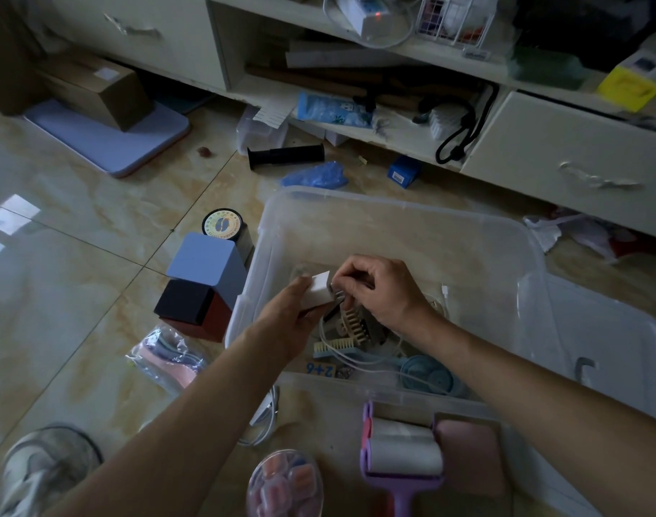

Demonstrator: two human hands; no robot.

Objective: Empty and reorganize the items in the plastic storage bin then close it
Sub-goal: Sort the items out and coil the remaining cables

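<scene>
The clear bin (393, 233) sat open on the tiled floor (76, 255), and its lid (613, 341) lay flat against its right side. Most of the bin's bottom was bare; a comb (352, 322), a white cable (356, 361) and a pale blue round thing (430, 375) were heaped in its near corner. Left of the bin stood a blue box (207, 263) on a dark box (192, 307), with a round tin (225, 227) behind them. A purple lint roller (401, 449) lay just outside the near wall. Both hands met over the heap: the left hand (281, 322) gripped a small white block (319, 289), fingers curled round it, and the right hand (378, 289) pinched something small and metallic at the block's end, perhaps a plug, fingertips together.
</scene>
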